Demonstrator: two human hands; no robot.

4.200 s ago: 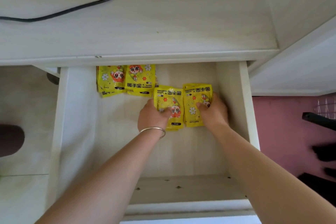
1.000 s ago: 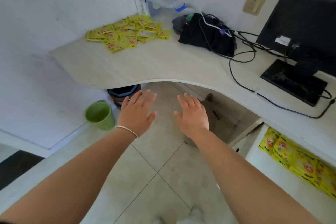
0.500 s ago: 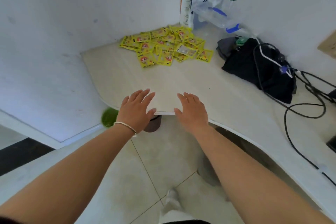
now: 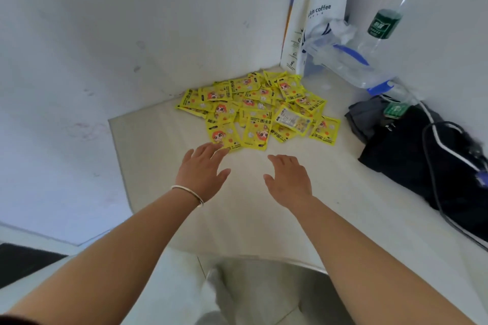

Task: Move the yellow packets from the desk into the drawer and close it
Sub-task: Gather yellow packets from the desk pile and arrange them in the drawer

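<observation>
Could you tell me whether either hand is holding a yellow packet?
No, the left hand and right hand are both spread loosely, gripping nothing.

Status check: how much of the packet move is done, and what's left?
Done: a few packets lay in the open drawer seconds ago; it is out of view now. In hand: nothing yet. The left hand and right hand reach open toward the pile of yellow packets, left fingertips at its near edge. Left: that whole pile on the desk, then closing the drawer.
</observation>
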